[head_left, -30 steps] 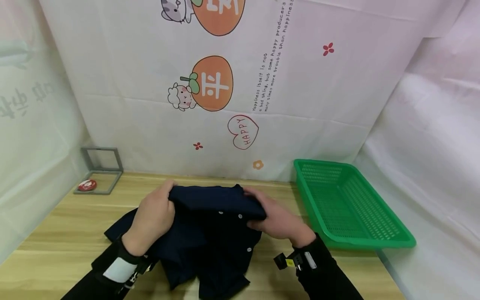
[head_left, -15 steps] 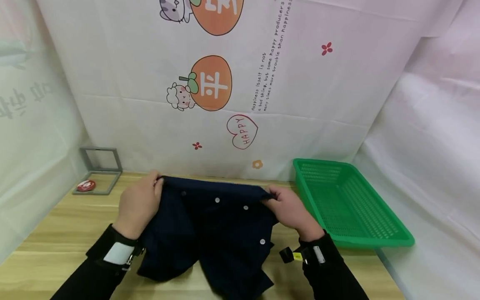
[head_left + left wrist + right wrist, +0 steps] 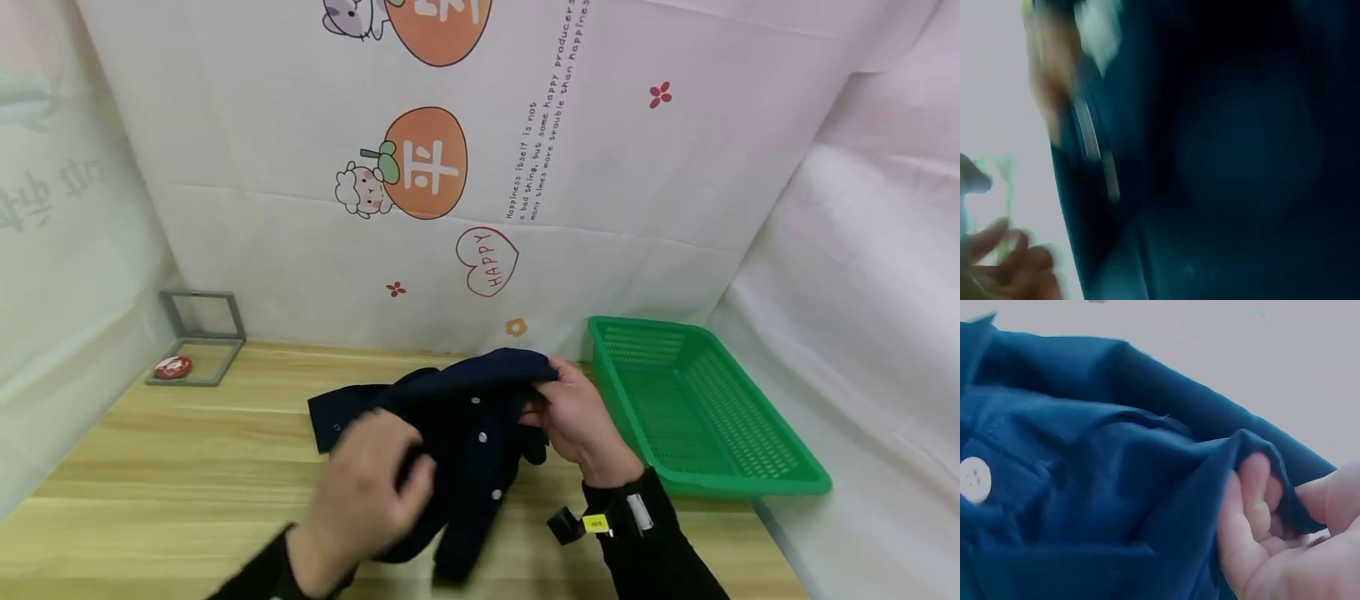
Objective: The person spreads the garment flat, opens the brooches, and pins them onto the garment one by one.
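A dark navy shirt (image 3: 465, 382) with white buttons hangs bunched over the middle of the table, one flap spread to the left. My right hand (image 3: 583, 421) grips its upper right edge; in the right wrist view, the thumb and curled fingers pinch a fold of the navy cloth (image 3: 1172, 506). In front of the shirt's left part, my left hand (image 3: 367, 492) is blurred by motion, thumb apart from loosely bent fingers. The left wrist view shows the left fingers (image 3: 1022, 262) away from the cloth, holding nothing. The shirt's underside is hidden.
To the right stands a green perforated plastic basket (image 3: 645, 425). A grey folding frame (image 3: 234, 354) with a round red-and-white piece (image 3: 173, 367) sits at the back left of the wooden table (image 3: 180, 467). White printed sheets (image 3: 300, 258) enclose the back and sides.
The left hand let go of the shirt's upper left edge and came down and toward the right, nearer me. The shirt's left side dropped and bunched; the right hand kept its grip.
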A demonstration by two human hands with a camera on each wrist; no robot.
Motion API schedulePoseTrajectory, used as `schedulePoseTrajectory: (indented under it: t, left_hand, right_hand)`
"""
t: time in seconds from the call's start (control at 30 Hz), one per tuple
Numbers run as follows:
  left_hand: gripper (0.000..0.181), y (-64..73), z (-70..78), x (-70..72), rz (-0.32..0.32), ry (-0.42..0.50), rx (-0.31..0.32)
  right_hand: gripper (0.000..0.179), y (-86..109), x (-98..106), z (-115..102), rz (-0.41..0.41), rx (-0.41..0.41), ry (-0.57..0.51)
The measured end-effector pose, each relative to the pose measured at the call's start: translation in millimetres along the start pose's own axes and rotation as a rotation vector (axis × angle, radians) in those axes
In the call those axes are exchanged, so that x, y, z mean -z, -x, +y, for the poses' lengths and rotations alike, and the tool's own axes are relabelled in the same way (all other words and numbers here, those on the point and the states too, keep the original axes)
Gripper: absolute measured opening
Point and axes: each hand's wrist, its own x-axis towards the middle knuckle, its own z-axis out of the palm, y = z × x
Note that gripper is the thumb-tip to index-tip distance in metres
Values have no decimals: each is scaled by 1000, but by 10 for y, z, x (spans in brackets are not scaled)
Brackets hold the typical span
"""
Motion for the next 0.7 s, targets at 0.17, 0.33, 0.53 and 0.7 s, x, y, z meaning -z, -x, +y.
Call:
schedulePoseTrajectory:
  t: [0.17,0.33,0.53,0.7]
  left_hand:
    - [63,236,307,-259,-520,-14,208]
    - [42,275,118,-337,-604,31,304]
    - [20,149,-12,-243,-468,81,442]
    - [25,63,-31,-181,-379,151,511]
  right_hand:
    - [17,38,-132,-10,-51,5,-34]
    - [36,73,-107,-16,-89,-23,98]
    - [58,256,-127,41,33,249,762]
    - [39,336,-265,172,60,563,1079]
